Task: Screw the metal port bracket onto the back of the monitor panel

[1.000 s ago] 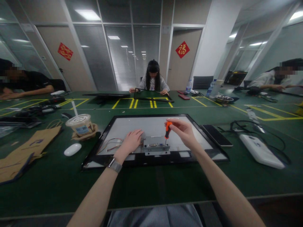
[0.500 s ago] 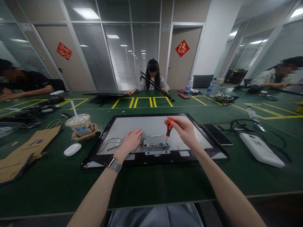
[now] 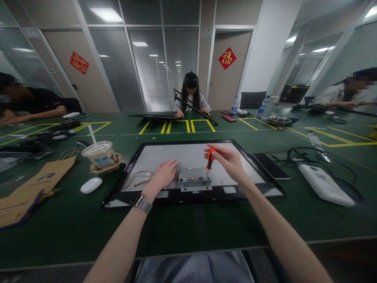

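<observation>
Still little shift: right hand (image 3: 227, 159) grips the orange screwdriver (image 3: 210, 159), shaft angled below it at the metal box (image 3: 193, 175); left hand (image 3: 165, 173), fingers outstretched, alongside, probably steadying.

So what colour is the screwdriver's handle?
The handle is orange and black, best seen in the head view.

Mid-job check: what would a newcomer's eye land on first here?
Probably the orange screwdriver in the right hand, pointing down at the metal box on the framed panel. After that, perhaps the red diamond signs on the doors behind, then the drink cup left of the panel.
</observation>
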Demonstrator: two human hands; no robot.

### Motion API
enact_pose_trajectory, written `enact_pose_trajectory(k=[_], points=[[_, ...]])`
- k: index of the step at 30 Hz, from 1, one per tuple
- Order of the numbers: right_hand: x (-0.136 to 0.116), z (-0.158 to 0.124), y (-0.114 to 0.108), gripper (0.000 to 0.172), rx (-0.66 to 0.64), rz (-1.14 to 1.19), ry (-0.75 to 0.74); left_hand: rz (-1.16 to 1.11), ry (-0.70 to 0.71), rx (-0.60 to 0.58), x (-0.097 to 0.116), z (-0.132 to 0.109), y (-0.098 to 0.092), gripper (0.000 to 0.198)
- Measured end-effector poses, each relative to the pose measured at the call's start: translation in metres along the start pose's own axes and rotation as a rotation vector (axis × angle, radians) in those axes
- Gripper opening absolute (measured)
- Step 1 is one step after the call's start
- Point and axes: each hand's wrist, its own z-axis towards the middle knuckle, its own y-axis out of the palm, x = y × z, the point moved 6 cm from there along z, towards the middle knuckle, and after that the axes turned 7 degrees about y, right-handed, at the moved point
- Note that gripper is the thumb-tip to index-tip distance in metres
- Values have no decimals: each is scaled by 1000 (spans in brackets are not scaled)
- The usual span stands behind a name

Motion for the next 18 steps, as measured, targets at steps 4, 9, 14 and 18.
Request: enact_pose_trajectory(k=[4, 9, 14, 18], points=[[-6, 0, -2, 19, 53, -87, -78, -3, 1, -1, -1, 0, 0, 48], [-5, -1, 0, 27, -27, -33, -47, -1, -2, -7, 0, 0, 0, 48], [0, -1, -1, 26, -1, -25, -18, 1, 6, -2, 1, 0, -1, 48], [-5, 1, -3, 16, 48, -46, -74, 5, 7, 1, 2, -1, -2, 48]])
